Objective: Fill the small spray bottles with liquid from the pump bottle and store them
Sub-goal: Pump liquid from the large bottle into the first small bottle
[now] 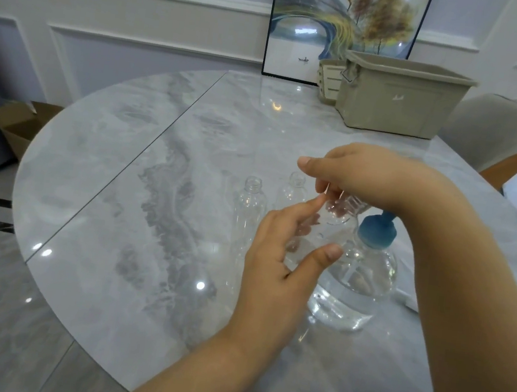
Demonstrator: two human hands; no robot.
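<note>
My left hand [282, 257] holds a small clear spray bottle [328, 230] above the marble table, fingers and thumb wrapped round its body. My right hand [370, 177] pinches the ribbed clear cap [352, 202] at that bottle's neck. Just right of it stands the pump bottle [354, 279], clear with a blue pump top [376, 231], partly filled with clear liquid. Two more small clear bottles, both without caps, stand upright behind my hands: one [248, 211] to the left, another [293, 190] partly hidden by my fingers.
A beige storage bin [396, 98] with a smaller slatted basket [328, 80] beside it sits at the table's far side, before a framed picture [347, 21]. A chair [499, 134] stands at right, a cardboard box [21, 124] on the floor at left.
</note>
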